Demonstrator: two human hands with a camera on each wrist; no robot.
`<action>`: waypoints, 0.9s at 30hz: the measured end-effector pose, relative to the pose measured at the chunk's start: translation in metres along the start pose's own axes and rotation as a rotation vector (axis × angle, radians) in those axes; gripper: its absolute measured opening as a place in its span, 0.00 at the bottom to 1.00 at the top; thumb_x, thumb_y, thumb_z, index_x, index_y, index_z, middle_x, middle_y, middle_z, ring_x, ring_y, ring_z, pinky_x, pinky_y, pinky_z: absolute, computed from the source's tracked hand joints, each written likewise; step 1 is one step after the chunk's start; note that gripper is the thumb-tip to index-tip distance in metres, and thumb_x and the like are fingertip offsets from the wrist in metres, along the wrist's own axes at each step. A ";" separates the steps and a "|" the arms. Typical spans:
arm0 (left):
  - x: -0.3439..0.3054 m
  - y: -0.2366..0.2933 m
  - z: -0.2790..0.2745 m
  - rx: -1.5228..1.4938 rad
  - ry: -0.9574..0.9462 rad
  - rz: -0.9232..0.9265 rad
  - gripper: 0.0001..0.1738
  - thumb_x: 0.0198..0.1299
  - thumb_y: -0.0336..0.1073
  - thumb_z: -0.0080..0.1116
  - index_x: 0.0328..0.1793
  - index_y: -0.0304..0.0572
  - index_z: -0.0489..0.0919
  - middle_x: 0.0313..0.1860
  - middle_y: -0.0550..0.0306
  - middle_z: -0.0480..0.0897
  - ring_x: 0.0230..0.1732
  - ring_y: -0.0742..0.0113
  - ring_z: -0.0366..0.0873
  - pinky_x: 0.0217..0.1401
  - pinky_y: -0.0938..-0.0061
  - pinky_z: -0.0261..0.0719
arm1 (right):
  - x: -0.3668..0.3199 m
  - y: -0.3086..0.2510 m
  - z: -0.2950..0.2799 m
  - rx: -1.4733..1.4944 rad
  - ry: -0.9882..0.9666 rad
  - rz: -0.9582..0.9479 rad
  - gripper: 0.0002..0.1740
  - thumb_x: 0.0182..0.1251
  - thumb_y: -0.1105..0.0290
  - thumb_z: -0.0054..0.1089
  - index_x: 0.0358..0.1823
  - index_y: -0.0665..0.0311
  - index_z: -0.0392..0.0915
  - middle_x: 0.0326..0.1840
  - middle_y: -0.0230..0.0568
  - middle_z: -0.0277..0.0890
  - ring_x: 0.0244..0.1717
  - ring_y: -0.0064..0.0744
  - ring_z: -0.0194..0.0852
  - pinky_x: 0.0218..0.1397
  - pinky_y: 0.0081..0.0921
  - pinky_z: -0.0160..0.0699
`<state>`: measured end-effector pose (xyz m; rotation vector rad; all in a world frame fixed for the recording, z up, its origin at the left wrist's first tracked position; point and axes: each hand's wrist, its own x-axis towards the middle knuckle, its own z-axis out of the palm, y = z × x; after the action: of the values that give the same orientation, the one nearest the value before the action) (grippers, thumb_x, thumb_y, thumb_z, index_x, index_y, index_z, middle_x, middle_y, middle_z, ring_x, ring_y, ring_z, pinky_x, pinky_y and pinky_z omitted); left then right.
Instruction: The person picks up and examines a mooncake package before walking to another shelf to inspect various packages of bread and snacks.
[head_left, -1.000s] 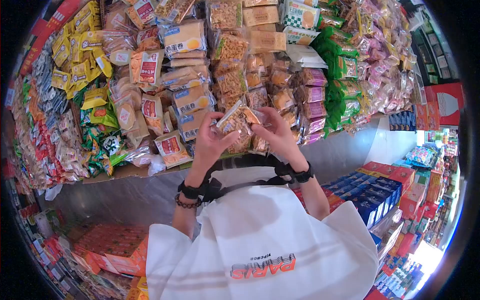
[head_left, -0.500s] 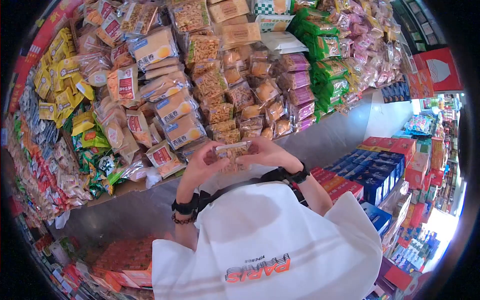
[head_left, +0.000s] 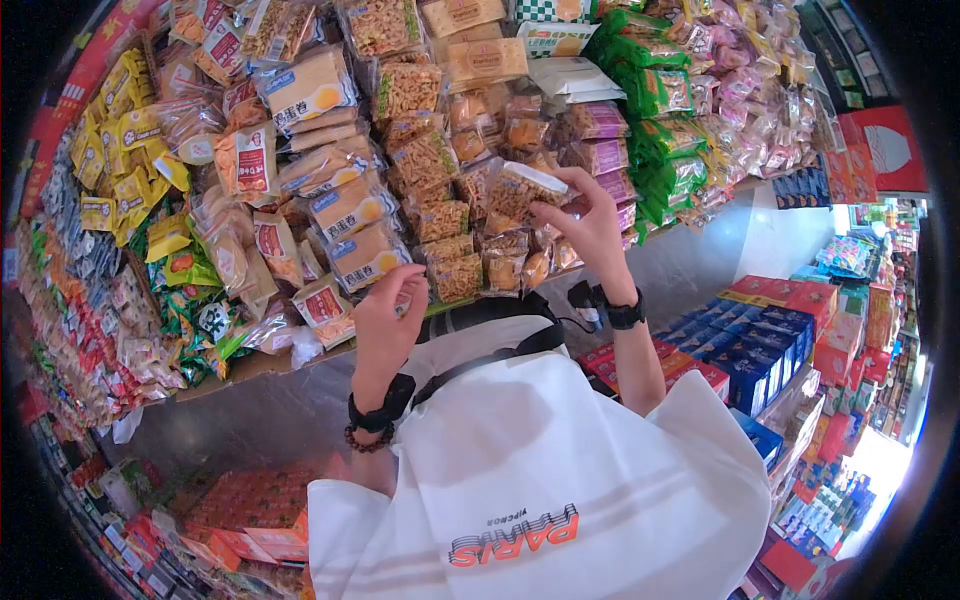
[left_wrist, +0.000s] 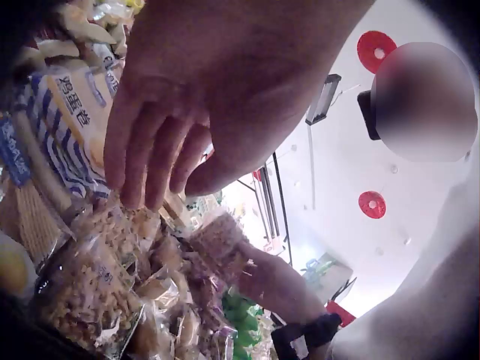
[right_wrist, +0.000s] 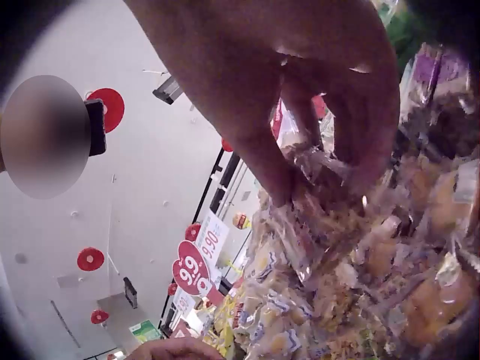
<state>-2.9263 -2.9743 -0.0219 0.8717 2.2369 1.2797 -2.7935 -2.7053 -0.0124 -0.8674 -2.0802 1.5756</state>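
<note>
Between the thumb and fingers of my right hand (head_left: 590, 225) is a clear-wrapped packet of crumbly brown snack (head_left: 520, 192), held over the pastry packets in the middle of the display. The right wrist view shows the fingers pinching its crinkled wrapper (right_wrist: 304, 236). My left hand (head_left: 390, 315) holds nothing; its fingers (left_wrist: 139, 161) hang loosely bent by the front edge, beside the egg roll packs (head_left: 365, 258). Similar crumbly snack packets (head_left: 457, 277) are stacked between the two hands.
Yellow packets (head_left: 125, 150) lie at the left of the slanted display, green packs (head_left: 665, 130) to the right. A cardboard edge (head_left: 250, 378) runs along its front. Blue boxes (head_left: 755, 345) and red boxes (head_left: 700, 375) are stacked low at the right.
Both hands held the packet together, lowering it toward the body half a second ago. Since then the left hand has let go, and the right hand has carried it forward and right over the display.
</note>
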 end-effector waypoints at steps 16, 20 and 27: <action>0.036 0.047 0.038 0.413 0.166 0.429 0.11 0.64 0.25 0.61 0.53 0.38 0.83 0.49 0.48 0.86 0.53 0.46 0.82 0.59 0.57 0.79 | -0.011 0.019 0.048 -0.406 -0.076 -0.459 0.25 0.59 0.71 0.69 0.59 0.62 0.79 0.66 0.47 0.74 0.68 0.54 0.70 0.69 0.45 0.72; 0.080 0.065 0.053 0.486 -0.032 0.481 0.14 0.66 0.25 0.59 0.57 0.38 0.82 0.54 0.48 0.85 0.54 0.44 0.82 0.60 0.57 0.79 | 0.008 0.032 0.018 -0.709 -0.012 -0.512 0.26 0.61 0.69 0.69 0.62 0.59 0.79 0.69 0.43 0.73 0.72 0.52 0.67 0.71 0.51 0.67; 0.160 0.054 0.107 0.853 -0.399 0.477 0.19 0.57 0.25 0.62 0.57 0.37 0.79 0.61 0.49 0.80 0.55 0.48 0.82 0.52 0.60 0.85 | 0.038 0.066 0.002 -0.693 -0.003 -0.373 0.23 0.58 0.70 0.67 0.58 0.59 0.78 0.63 0.42 0.74 0.70 0.49 0.66 0.70 0.48 0.66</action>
<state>-2.9571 -2.7771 -0.0349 1.8498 2.2768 0.1720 -2.8062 -2.6695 -0.0784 -0.6110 -2.6377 0.6622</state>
